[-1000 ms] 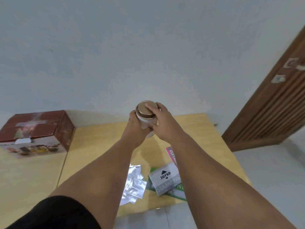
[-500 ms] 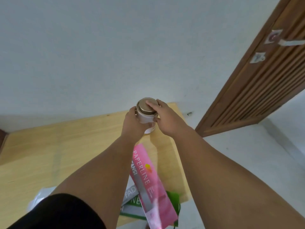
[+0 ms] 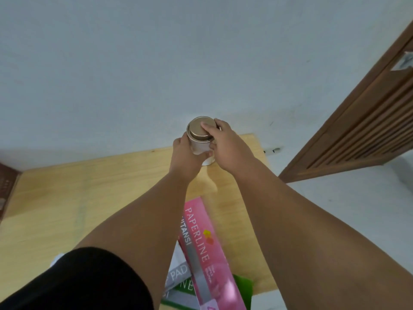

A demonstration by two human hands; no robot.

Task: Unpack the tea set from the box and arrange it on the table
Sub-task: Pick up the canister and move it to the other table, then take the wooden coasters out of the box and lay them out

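The fingers (image 3: pixel 206 127) of the right hand (image 3: pixel 225 144) are curled down over the gold-brown lid (image 3: pixel 199 129) of a small white tin (image 3: pixel 200 145), their tips on the lid's top and rim. Below them, the left hand (image 3: pixel 186 157) wraps the tin's white side from the left, its fingers pressed together around the wall, thumb side hidden behind the tin. The tin stands upright between the two hands, near the far edge of the wooden counter (image 3: pixel 67 198), close to the pale wall (image 3: pixel 156 52); whether its base rests on the counter or is just above it cannot be told, as the hands cover it. Nearer than the fingers, between the two forearms, a pink packet printed PAPERLINE (image 3: pixel 205 249) lies on the counter, overlapping a grey-and-white pad (image 3: pixel 177 274) and a green sheet (image 3: pixel 244 289). Far to the left of the fingers, a sliver of a reddish-brown box (image 3: pixel 6 186) shows at the frame edge. To the right, well apart, stands a slatted wooden door (image 3: pixel 357 126).
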